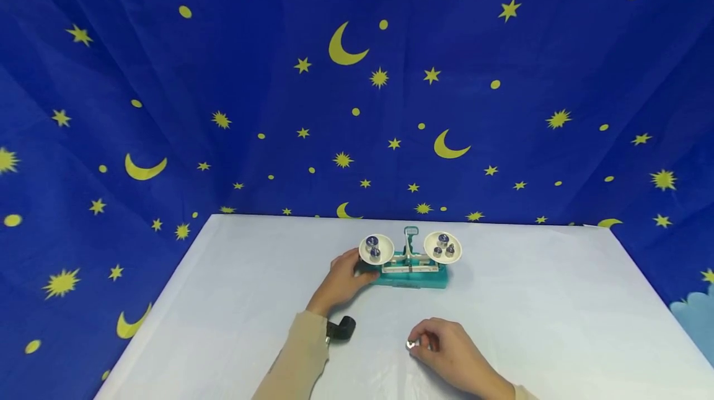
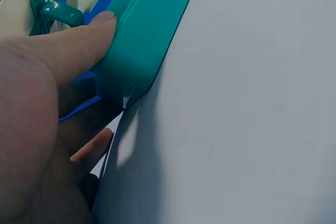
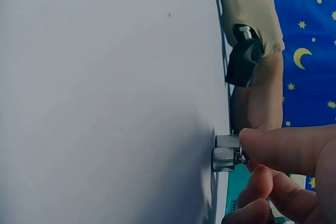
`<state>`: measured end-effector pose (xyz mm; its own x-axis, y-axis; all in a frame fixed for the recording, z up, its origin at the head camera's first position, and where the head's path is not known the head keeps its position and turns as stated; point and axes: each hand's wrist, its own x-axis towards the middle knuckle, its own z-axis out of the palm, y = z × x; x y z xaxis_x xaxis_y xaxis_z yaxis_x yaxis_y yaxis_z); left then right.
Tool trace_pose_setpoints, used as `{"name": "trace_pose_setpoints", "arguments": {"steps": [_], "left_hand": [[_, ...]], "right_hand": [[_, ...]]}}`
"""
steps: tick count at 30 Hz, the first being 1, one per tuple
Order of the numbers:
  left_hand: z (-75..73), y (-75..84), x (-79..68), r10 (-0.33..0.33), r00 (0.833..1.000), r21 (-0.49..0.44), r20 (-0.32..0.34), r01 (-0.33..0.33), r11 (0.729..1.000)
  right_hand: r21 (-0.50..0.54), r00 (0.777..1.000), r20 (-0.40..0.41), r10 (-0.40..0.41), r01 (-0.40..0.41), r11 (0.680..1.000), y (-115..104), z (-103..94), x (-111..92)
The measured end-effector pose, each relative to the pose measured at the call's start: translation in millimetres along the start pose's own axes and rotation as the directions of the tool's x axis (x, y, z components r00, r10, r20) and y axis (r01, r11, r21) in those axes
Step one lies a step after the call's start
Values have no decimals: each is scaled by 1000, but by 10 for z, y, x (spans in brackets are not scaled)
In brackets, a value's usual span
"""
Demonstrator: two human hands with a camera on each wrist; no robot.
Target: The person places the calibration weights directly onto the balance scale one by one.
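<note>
A small balance scale (image 1: 415,280) with a green base and two white pans stands on the table. My left hand (image 1: 341,282) grips the left end of its base; the left wrist view shows the thumb (image 2: 84,40) on the green side and fingers partly hidden behind. Two metal weights (image 1: 375,255) sit in the left pan (image 1: 385,242), three weights (image 1: 443,240) in the right pan (image 1: 454,245). Nearer the front, my right hand (image 1: 449,353) pinches a small shiny metal weight (image 3: 223,160) by its knob, low at the tabletop. A second metal cylinder (image 3: 227,140) shows right beside it.
The white-covered table (image 1: 546,301) extends around the scale. A blue curtain (image 1: 390,108) with yellow moons and stars hangs behind and at the sides. A black device (image 1: 343,328) is strapped at my left wrist, beside the beige sleeve (image 1: 298,353).
</note>
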<state>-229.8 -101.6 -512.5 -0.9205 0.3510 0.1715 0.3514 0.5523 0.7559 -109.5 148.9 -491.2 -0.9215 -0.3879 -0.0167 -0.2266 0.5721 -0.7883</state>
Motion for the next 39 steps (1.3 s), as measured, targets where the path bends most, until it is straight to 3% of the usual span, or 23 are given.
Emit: {"name": "trace_pose_setpoints", "arguments": {"steps": [10,19,31,39], "left_hand": [[-7,9,20,-1,1000,16,17,1,1000],[49,36,125,17,1000,2,1,-17,1000],[34,36,28,-21,1000,-2,22,21,1000],[-5,25,24,-24,1000,1,-6,24,1000]], "right_hand": [[-18,1000,-8,-7,7,1000,-22,28,10],[-66,999,-43,-10,7,998,-21,-89,33],[-44,995,-100,-7,3,999,-120,-72,3],[-26,993,-119,-14,11,1000,-192,-90,80]]}}
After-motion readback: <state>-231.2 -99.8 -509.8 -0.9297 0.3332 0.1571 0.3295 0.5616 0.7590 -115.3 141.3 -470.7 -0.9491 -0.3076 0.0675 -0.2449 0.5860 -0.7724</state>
